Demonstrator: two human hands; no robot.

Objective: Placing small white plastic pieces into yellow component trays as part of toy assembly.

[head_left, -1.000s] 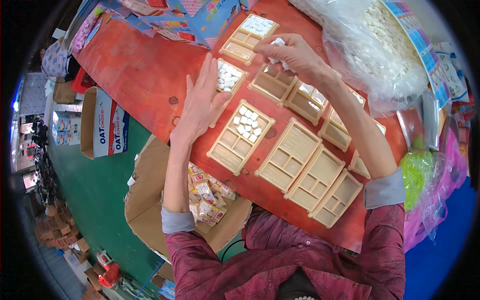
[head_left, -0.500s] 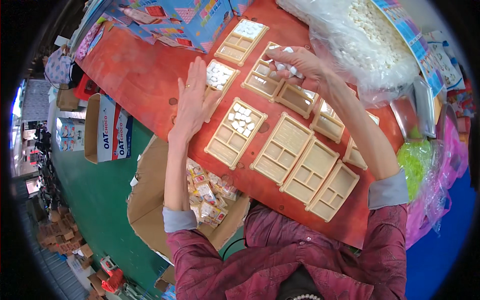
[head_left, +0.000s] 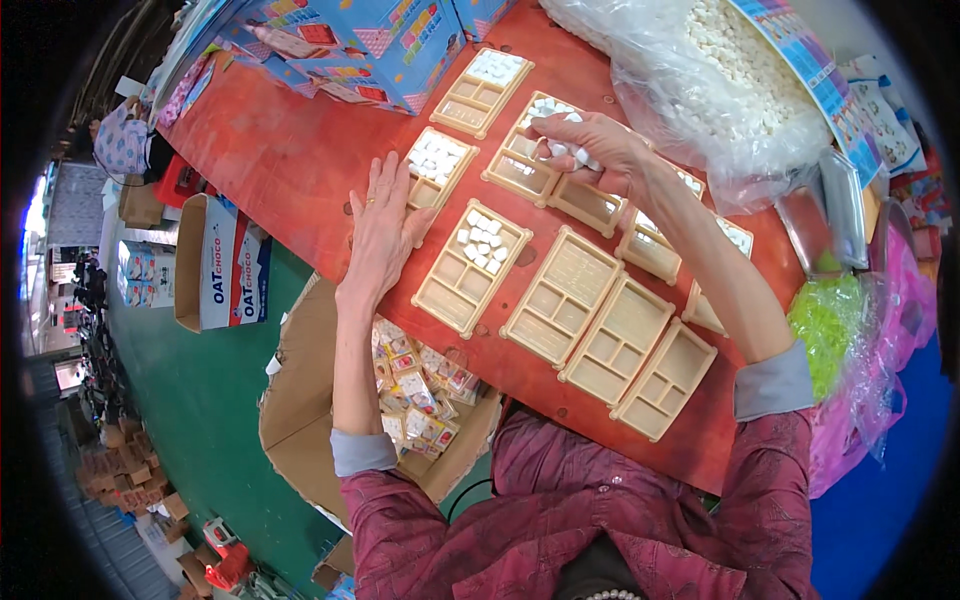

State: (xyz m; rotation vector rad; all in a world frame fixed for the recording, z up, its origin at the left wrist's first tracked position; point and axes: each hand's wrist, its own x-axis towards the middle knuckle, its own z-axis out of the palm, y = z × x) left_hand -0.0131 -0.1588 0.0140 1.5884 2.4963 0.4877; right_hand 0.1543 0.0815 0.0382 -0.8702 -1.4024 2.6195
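Observation:
My right hand [head_left: 612,152] is closed around a clump of small white cube-like pieces [head_left: 566,154], just over a beige compartment tray [head_left: 520,172]. More white pieces show in that tray's upper compartment. My left hand [head_left: 376,238] lies flat with fingers stretched, beside another beige tray [head_left: 428,192] whose big compartment is filled with white pieces. Nearer to me, a tray [head_left: 450,302] has a loose scatter of them in its top section. Three trays without white pieces, one of them in the middle [head_left: 618,340], stand side by side toward the front edge. My right forearm partly covers several trays.
A clear plastic bag [head_left: 735,110] heaped with white pieces lies at the far right of the red table [head_left: 290,170]. Blue printed boxes [head_left: 370,50] stand at the back. Below the left table edge, an open cardboard box [head_left: 300,400] holds small packets.
My right hand has shifted slightly right and toward me, showing white pieces in the tray's upper compartment. My left hand has dropped a little toward me, fingers still stretched.

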